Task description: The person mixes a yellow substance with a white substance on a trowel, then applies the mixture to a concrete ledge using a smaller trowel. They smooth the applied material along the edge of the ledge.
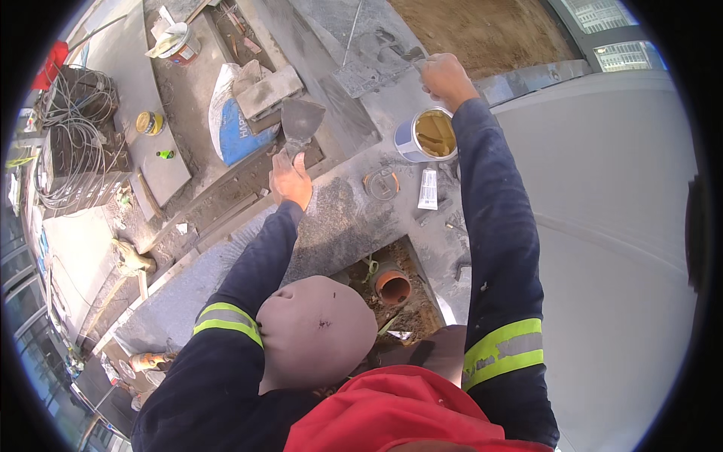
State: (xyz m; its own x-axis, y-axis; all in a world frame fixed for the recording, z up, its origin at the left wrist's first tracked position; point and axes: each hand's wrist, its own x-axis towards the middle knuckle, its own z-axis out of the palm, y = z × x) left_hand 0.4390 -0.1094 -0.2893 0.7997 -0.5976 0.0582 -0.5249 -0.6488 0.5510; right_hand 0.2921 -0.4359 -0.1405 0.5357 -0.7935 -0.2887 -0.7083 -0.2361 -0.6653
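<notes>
My left hand (290,181) grips a broad metal scraper (303,119), its blade pointing up over a narrow debris-strewn channel. Farther forward and to the right, my right hand (448,79) holds the handle of a metal spatula (411,56) at dark grey paste (380,47) smeared on a grey stone slab (350,66). Just below my right hand stands an open can (407,143) with tan compound inside, partly behind my sleeve. A white tube (428,188) and a clear round lid or tub (381,184) lie below the can.
A pit with an orange pipe (393,286) is near my knee. At left are coiled cables (79,158), a yellow tub (149,123), a bucket (183,51), a blue-and-white bag (241,143) and concrete blocks (271,90). A large pale surface (602,226) borders my right.
</notes>
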